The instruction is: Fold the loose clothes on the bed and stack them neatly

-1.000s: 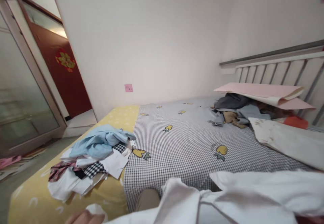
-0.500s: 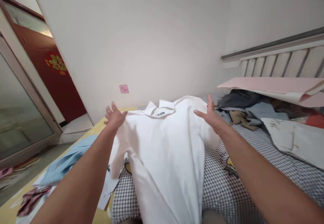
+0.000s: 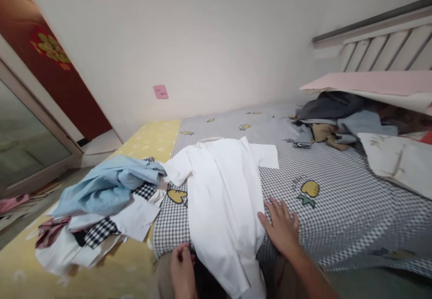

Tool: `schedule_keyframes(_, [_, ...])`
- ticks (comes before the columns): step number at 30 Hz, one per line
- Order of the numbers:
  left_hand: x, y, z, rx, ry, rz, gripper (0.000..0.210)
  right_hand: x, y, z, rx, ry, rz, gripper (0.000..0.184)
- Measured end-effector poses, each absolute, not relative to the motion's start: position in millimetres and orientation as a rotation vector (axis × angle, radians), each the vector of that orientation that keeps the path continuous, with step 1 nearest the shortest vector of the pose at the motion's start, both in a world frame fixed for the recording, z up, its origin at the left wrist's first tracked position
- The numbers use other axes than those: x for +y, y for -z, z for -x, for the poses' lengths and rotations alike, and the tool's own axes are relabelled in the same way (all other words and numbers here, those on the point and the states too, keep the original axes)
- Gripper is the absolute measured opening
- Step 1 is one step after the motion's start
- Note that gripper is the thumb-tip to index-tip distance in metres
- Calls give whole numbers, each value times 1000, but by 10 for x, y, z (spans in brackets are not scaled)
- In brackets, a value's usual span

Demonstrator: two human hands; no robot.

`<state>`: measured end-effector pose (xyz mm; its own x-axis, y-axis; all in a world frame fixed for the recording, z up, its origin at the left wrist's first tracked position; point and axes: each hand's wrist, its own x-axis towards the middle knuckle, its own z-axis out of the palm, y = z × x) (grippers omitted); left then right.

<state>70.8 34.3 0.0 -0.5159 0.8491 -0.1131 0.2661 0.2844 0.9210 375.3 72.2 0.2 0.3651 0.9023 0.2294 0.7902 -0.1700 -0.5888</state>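
A white short-sleeved shirt [image 3: 224,191] lies lengthwise on the checked bedspread, its sleeves spread to the sides and its hem drooping over the near edge. Beside the lower left edge of the shirt is my left hand [image 3: 182,269], fingers curled inward; whether any cloth is pinched in them is hidden. My right hand [image 3: 281,227] rests with fingers spread on the bedspread [image 3: 337,209], the thumb at the shirt's right edge. Left of the shirt, a light blue garment [image 3: 108,186] tops a heap of clothes and touches the left sleeve.
Black-and-white checked cloth [image 3: 101,233] and white pieces lie in the left heap on a yellow sheet [image 3: 158,132]. At the right, dark and grey clothes [image 3: 330,105] sit under a pink board [image 3: 374,83]. A white wall [image 3: 202,42] stands behind the bed.
The white shirt has come down flat on the bed, its collar end lower in view. Both hands have left the shoulder area and moved down to the near end. The view has tilted downward.
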Motion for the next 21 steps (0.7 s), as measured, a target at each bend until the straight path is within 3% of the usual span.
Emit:
schedule_keyframes(4, [33,153,-1226,1843,-1067,-1086,37,525,-54,-3448,-1250,-481,1717,30])
schedule_keyframes(8, [-72,72,-1644,1860,-923,-1199,50,388,-48,-3327,-1032,-793,1544,38])
schedule_keyframes(14, [-62,-183,-1653,1863,-848,-1132,12,-19,-15,-3273,-780,-1399,1168,61])
schedule_keyframes(16, [-123,-264,-1484,1725,-882,-1122,10,-188,-44,-3297,-728,-1559,1129,58])
schedule_keyframes(19, [-331,-450,-1129,1410,-988,-981,24,-411,-119,-3379,-717,-1727,1172,39])
schedule_keyframes(21, [-495,-622,-849,1220,-1126,-750,37,-511,-160,-3481,-659,-1700,1216,38])
